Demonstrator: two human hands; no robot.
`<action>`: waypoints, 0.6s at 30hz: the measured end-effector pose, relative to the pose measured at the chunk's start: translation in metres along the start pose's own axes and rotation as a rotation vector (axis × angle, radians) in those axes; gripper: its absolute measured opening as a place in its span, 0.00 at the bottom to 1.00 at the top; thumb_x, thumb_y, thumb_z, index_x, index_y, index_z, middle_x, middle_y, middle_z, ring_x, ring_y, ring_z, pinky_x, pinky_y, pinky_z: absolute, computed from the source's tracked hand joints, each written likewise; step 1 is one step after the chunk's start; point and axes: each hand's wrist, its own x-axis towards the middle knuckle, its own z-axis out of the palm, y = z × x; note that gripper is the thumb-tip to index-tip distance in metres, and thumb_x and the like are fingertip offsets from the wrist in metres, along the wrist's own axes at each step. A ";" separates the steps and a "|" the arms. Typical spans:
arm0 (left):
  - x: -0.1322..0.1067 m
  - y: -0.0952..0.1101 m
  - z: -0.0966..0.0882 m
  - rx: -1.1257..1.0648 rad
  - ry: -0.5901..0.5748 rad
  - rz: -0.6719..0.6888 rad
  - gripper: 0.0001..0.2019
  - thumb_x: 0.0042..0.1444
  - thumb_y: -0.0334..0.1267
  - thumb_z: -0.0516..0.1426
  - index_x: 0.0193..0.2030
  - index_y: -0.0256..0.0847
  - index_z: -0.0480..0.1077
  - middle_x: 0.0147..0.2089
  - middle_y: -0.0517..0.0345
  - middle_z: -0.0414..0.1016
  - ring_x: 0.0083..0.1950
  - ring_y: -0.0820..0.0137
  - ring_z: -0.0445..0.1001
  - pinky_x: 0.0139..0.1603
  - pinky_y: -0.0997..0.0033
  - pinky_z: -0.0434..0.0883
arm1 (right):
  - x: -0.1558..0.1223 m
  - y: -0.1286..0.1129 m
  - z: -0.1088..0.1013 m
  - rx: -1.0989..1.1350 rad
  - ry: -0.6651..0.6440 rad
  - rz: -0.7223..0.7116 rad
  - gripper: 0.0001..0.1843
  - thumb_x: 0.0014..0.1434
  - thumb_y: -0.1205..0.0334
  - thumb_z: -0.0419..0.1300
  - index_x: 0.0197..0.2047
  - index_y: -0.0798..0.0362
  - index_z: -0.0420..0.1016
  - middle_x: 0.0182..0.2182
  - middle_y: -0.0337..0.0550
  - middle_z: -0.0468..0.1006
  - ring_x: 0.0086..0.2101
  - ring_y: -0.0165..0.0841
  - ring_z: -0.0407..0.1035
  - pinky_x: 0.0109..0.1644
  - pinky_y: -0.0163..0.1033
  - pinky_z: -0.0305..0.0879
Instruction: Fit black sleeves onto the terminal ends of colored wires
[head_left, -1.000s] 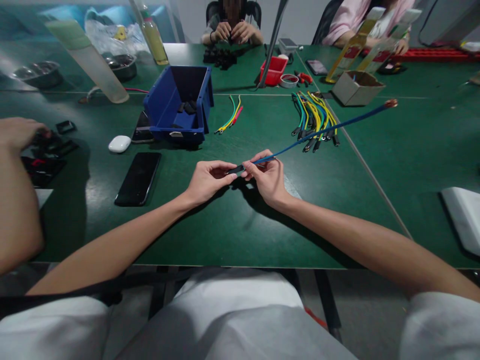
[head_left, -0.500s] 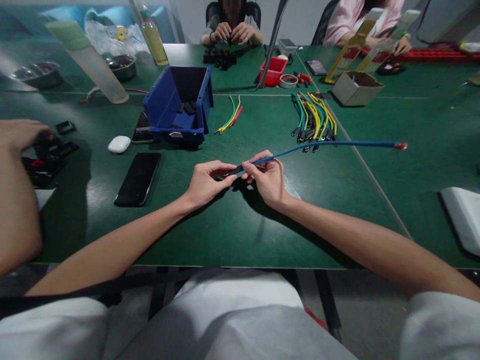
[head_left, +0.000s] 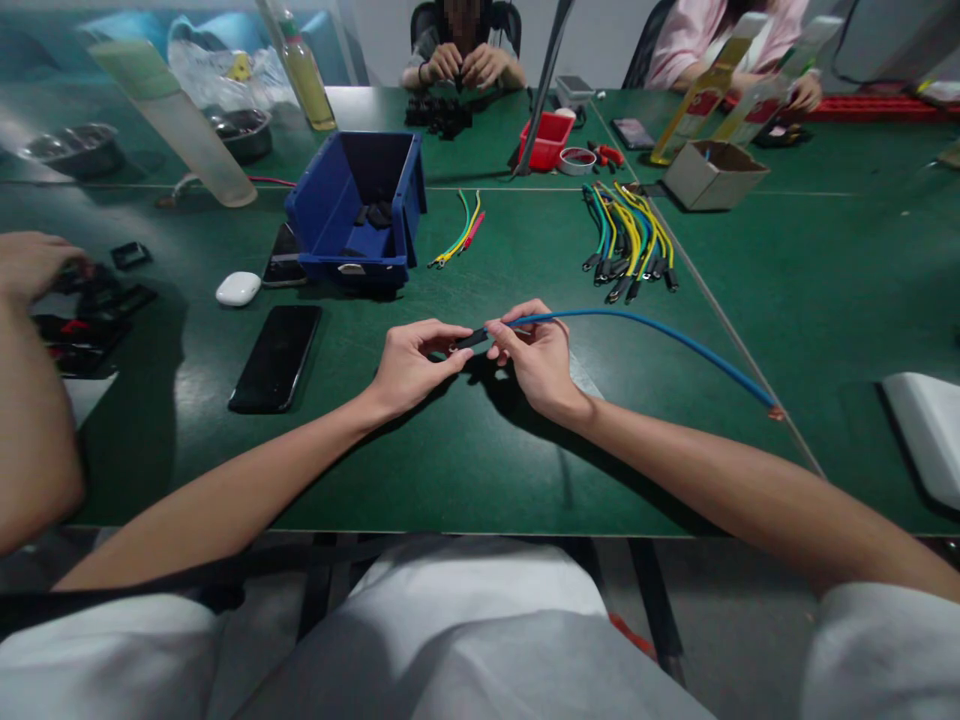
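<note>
Between my two hands, low over the green table, is a blue wire point(head_left: 660, 327) with a black sleeve point(head_left: 472, 339) at its left end. My left hand point(head_left: 418, 362) pinches the black sleeve between thumb and fingers. My right hand point(head_left: 536, 355) is closed on the blue wire just right of the sleeve. From there the wire arcs rightward and down to a bare copper end point(head_left: 776, 412). Beyond my right hand lies a bundle of green and yellow wires point(head_left: 630, 235) with black-sleeved ends. A few loose wires point(head_left: 459, 235) rest beside the blue bin point(head_left: 356, 265).
A black phone point(head_left: 276, 360) and a white earbud case point(head_left: 238, 289) lie left of my hands. A co-worker's arm point(head_left: 34, 400) reaches in at the left edge. A cardboard box point(head_left: 712, 180), red bin point(head_left: 546, 140) and slanting pole point(head_left: 544, 90) stand farther back. Two people sit opposite.
The free copper end of the blue wire has swung down and slightly left, so the wire now curves more. My hands have barely moved. The co-worker's hand at left has shifted slightly.
</note>
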 end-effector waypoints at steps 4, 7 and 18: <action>0.000 0.001 0.000 0.002 0.000 -0.004 0.15 0.49 0.42 0.67 0.42 0.36 0.80 0.38 0.51 0.80 0.35 0.68 0.77 0.39 0.69 0.75 | 0.000 0.000 0.000 0.005 0.004 -0.003 0.18 0.51 0.51 0.70 0.34 0.49 0.66 0.20 0.30 0.73 0.19 0.26 0.70 0.20 0.29 0.63; -0.001 0.001 0.000 -0.005 -0.014 -0.019 0.16 0.48 0.41 0.67 0.43 0.36 0.80 0.39 0.50 0.81 0.36 0.68 0.78 0.40 0.69 0.75 | 0.000 0.000 0.000 0.019 0.007 -0.014 0.18 0.52 0.52 0.70 0.34 0.49 0.66 0.20 0.30 0.73 0.19 0.26 0.70 0.20 0.29 0.62; 0.000 0.002 -0.001 0.059 -0.054 0.015 0.14 0.50 0.40 0.66 0.43 0.36 0.80 0.40 0.50 0.82 0.38 0.66 0.80 0.43 0.67 0.77 | 0.000 -0.001 0.000 -0.015 0.042 -0.017 0.18 0.52 0.52 0.70 0.35 0.50 0.65 0.20 0.29 0.72 0.19 0.25 0.69 0.20 0.29 0.62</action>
